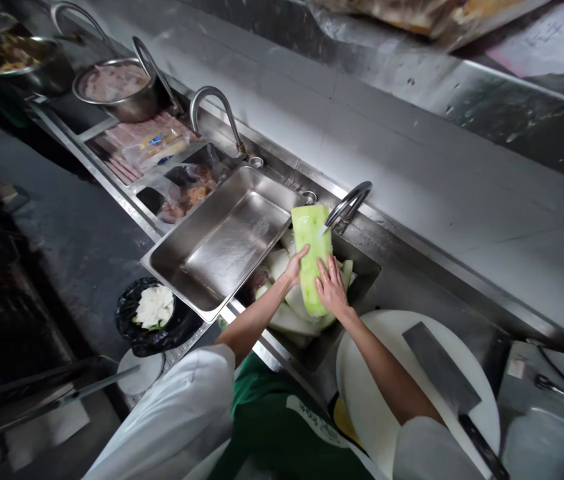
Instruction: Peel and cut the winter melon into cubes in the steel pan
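Note:
A long piece of peeled, pale green winter melon (311, 233) is held tilted under the spout of a curved faucet (355, 199), with a short whitish streak at the spout's tip. My left hand (296, 265) grips the melon's left side, thumb on its face and the other fingers hidden behind. Against its lower right face, my right hand (331, 288) lies with fingers stretched out and slightly spread. Below both hands, more pale melon pieces (289, 320) fill the sink basin (366, 277).
An empty steel pan (227, 240) rests across the sinks at left. A cleaver (442, 367) lies on a round white chopping board (387, 333) at right. Bagged meat (187, 197) and a metal bowl (137, 107) sit farther left. A black-lined bin (132, 327) holds white scraps.

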### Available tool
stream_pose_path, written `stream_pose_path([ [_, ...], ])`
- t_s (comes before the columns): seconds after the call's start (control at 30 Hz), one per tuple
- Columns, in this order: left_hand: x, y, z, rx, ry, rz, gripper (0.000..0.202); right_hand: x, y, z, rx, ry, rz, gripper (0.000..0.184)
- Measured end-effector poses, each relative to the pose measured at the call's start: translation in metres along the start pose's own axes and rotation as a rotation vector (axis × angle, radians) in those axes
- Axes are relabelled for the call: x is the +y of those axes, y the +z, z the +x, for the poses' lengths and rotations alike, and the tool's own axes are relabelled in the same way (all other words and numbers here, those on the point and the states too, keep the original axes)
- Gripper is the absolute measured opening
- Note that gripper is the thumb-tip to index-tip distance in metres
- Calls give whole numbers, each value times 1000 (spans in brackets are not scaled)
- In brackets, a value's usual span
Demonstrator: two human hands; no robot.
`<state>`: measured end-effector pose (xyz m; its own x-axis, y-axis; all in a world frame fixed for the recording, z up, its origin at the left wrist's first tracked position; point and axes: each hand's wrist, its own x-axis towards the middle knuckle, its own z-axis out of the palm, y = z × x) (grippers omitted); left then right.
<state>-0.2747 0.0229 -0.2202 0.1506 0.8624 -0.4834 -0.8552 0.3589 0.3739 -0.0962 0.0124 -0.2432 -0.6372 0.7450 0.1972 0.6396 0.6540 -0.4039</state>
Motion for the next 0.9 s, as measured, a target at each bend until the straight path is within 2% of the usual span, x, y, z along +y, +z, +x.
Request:
stream_pose_path([
  [0.1, 14, 7, 5, 70, 133, 35, 56, 28, 13, -54, -3, -57, -11, 63],
  [0.17, 22, 10, 6, 103, 231, 50, 57, 42, 16, -70, -13, -97, -4, 57],
  [0.2, 26, 12, 6, 108, 268, 55, 56, 47, 15, -68, -20, -99, -1, 54],
  [0.27, 32, 14, 6, 116, 327, 58, 55, 55, 8, -44, -18, -24, -16, 52],
  [0.4, 37, 16, -1, 177, 421, 43, 57, 74, -16, 49, 9, 379, -192, 59],
  [0.47, 37, 15, -7, 208, 462, 38, 63, 85, -26, 89, -137, 456, -266, 62],
  [0.53, 36, 12, -17, 235, 502, 44, 69, 96, -30, 114, -340, 409, -304, 56],
  [0.63, 36, 5, -34, 273, 553, 76, 72, 105, -31, 126, -493, 307, -320, 45],
  [0.8, 43, -3, -56, 307, 617, 120, 64, 116, -38, 127, -537, 227, -354, 38],
  [0.9, 48, -1, -67, 330, 659, 128, 64, 122, -49, 137, -490, 225, -374, 35],
])
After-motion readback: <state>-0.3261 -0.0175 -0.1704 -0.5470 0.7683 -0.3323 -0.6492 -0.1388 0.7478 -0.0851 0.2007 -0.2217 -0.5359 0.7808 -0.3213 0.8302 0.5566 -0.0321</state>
